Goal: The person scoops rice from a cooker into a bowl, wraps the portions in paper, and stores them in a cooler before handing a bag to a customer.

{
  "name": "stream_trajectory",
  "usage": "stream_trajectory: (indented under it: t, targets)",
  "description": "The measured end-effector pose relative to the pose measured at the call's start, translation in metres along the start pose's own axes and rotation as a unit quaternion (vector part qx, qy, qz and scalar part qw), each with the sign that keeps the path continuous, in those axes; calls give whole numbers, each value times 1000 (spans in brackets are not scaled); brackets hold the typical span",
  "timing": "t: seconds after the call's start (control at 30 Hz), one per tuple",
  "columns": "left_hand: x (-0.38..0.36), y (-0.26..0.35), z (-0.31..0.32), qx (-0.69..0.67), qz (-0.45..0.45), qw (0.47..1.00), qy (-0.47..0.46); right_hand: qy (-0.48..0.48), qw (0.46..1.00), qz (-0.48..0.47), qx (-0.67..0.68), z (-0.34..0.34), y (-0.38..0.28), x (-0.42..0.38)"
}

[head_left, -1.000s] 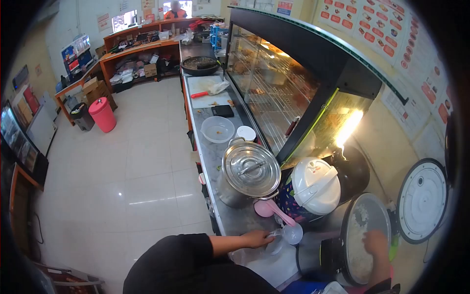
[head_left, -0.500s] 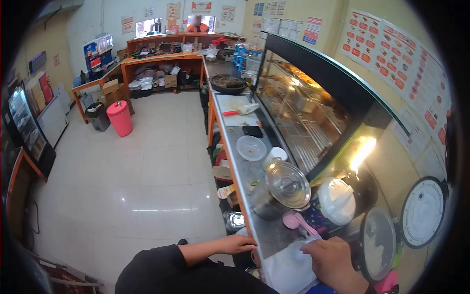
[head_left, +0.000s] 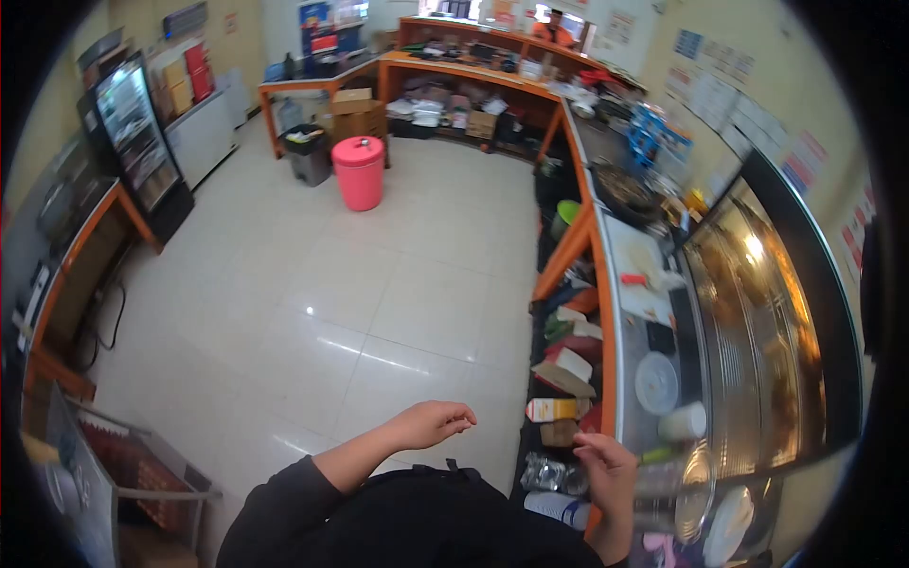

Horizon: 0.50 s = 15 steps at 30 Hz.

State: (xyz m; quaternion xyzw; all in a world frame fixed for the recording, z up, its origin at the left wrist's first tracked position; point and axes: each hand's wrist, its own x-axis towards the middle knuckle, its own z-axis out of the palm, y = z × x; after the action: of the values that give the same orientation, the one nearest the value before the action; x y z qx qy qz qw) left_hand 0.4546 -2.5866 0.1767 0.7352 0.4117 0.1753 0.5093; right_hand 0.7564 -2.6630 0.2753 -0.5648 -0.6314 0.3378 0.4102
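Over the floor in front of my body, my left hand is held in the air with its fingers loosely extended and nothing in it. My right hand hovers by the counter's front edge, empty, fingers slightly bent and apart. Closest to it on the counter is a steel pot with a see-through lid, blurred by motion. A pink scoop and a white-lidded container lie beyond, partly cut off. Farther along are a white jar and a clear plastic lid or bowl.
A lit glass display cabinet stands along the counter, near a wide dark pan. Boxes and cartons fill the shelf below. A pink bin stands on the tiled floor. A metal-framed cart is at lower left.
My view has swung left. My right hand has left the white cloth or paper on the counter, and my left hand has come off the counter edge; both are now raised before me.
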Motion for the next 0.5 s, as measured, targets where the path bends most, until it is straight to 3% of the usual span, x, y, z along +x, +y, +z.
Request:
stream_trajectory:
  t: [0.03,0.17,0.23,0.3,0.37,0.4,0.43,0.5]
  targets:
    - [6,-17,-7,-10,-7,1000,14,10,1000,-11,7,14,6,22]
    - [38,-124,-45,-33,-106,988,105,-109,994,11,7,45,31,131]
    - [33,-197,-51,34,-217,955,200,-149,989,5,-13,61,50,198]
    - [-1,-274,-40,-12,-315,897,309,-211,977,-4,-37,77,84,275]
    - [-59,-359,25,56,-453,800,390,-251,965,-32,-70,110,82,351]
    - [-82,-336,31,-31,-613,707,352,-271,959,-41,-73,127,106,394]
    - [-101,-320,56,-39,-690,657,300,-292,952,-53,-74,146,118,440]
    - [-113,-263,113,-139,-792,510,307,-366,903,-169,-147,199,131,526]
